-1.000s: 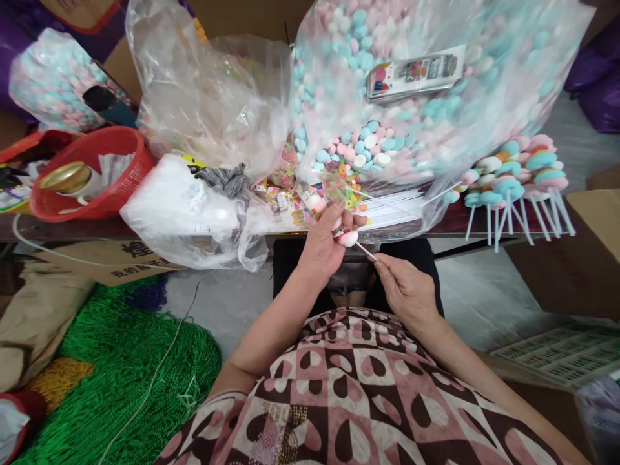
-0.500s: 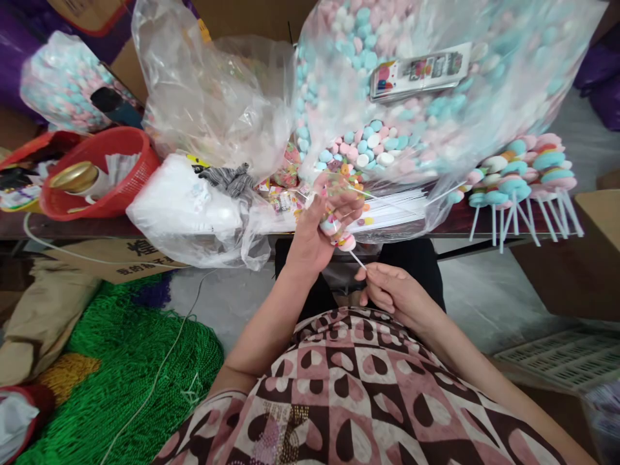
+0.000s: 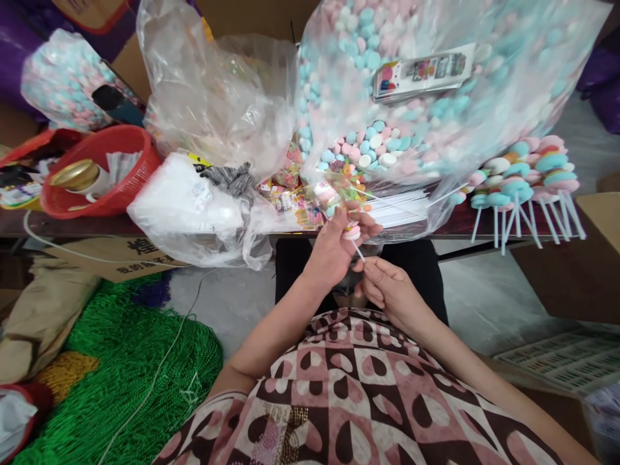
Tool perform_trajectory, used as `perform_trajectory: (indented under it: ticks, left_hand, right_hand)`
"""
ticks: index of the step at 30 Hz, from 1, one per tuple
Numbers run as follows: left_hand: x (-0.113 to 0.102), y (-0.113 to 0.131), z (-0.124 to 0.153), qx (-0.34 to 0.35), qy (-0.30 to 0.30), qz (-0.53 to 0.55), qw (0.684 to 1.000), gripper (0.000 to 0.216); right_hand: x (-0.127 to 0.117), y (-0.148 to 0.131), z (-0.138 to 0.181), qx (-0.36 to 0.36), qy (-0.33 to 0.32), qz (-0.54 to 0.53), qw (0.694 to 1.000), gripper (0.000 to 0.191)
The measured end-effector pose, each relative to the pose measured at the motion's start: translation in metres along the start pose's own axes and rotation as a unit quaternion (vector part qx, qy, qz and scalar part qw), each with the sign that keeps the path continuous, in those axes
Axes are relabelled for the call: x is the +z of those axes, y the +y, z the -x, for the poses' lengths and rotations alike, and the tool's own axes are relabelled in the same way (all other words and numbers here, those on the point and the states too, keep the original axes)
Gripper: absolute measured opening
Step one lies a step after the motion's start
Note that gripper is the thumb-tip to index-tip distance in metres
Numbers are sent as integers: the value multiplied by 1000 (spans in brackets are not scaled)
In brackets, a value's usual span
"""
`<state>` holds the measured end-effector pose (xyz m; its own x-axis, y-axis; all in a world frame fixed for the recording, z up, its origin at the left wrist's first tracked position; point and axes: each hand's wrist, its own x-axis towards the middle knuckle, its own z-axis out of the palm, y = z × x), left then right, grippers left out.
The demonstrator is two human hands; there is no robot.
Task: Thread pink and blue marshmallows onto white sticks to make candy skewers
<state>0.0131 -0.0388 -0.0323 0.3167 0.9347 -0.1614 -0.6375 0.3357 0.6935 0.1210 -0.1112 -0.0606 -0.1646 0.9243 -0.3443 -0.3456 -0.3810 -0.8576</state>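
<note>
Candy skewer (image 3: 352, 233) partly behind left hand (image 3: 333, 250)

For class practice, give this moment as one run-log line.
left hand: around candy skewer | right hand: pinching its stick | nearby: white sticks, candy bag

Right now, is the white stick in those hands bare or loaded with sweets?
Loaded: the right hand pinches the white stick below pink-and-white sweets partly hidden by the left hand.
</note>
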Motion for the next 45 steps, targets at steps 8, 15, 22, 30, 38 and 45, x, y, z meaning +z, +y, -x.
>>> perform_trajectory:
  ticks: [8,15,22,30,38,45]
  left_hand:
    - [-6,-5,14,-37,-36,-65,997,23]
    - [-7,-4,12,-61,1,-126,990,18]
    - [-5,-17,16,-93,10,-163,982,22]
    - [-3,-16,18,-121,6,-113,986,17]
    - [-4,-19,19,-115,26,-108,987,26]
    - [-4,-30,19,-87,74,-118,986,20]
  right_hand:
    - [-16,-11,1,-78,-3,176,981,30]
    - [-25,-40,-11,-345,185,423,817,16]
    - [-20,-40,-28,-416,150,521,730,17]
    - [-27,-37,-30,-426,162,583,672,17]
    - [-30,-39,-37,-420,152,614,651,14]
    - [-32,-34,-36,-441,151,651,599,15]
